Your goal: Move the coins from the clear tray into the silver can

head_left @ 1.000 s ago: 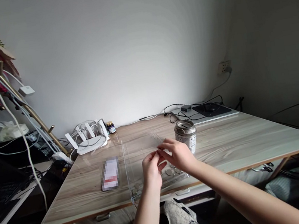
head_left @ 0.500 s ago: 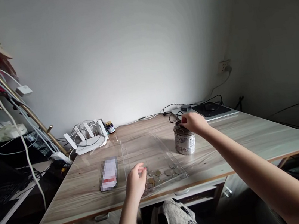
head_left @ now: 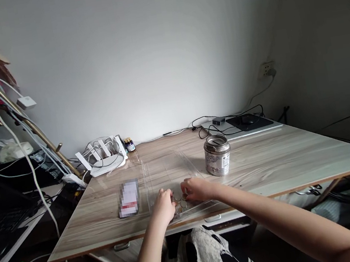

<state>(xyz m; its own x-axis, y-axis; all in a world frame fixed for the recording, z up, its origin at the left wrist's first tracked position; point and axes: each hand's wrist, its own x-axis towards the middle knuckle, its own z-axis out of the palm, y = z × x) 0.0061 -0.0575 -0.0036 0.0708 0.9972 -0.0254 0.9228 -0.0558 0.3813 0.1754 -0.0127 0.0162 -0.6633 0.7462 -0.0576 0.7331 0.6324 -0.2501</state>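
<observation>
Both hands work low over the coins in the clear tray near the worktop's front edge. Left hand is curled, fingertips on the pile; right hand pinches at it, but can't tell if either has actually lifted a coin. Risks: tray sits v. close to the edge, so a push could tip it off; small coins may slip mid-carry to the slotted tin, standing just beyond the tray.

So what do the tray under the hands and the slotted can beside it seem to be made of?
The tray looks like clear glossy plastic: the wood grain shows straight through it. The can looks like metal, with a shiny silvery lid and rim, though its side is printed.
</observation>
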